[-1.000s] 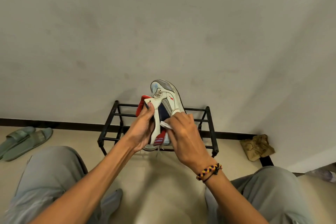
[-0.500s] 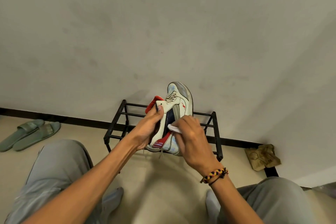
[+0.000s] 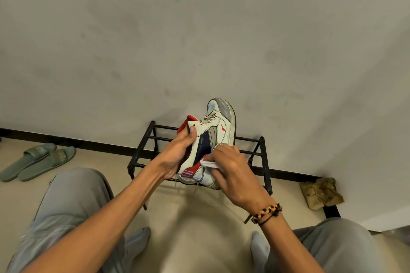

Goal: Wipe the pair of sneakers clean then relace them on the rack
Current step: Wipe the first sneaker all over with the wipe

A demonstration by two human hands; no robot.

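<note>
A: Sneaker [image 3: 216,137], white leather with navy and red panels, is held toe-up just in front of the black metal rack [image 3: 264,162]; left hand [image 3: 177,157] grips its collar.

B: Right hand [image 3: 230,168] pinches a white cloth [image 3: 208,163]; a second ago it was higher on the side, now near the heel; wiping looks underway; laces dangle, relacing not begun.

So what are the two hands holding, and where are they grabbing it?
The left hand grips the sneaker at its ankle collar, thumb on the outer side. The right hand pinches a white wipe against the shoe's side near the heel.
</note>
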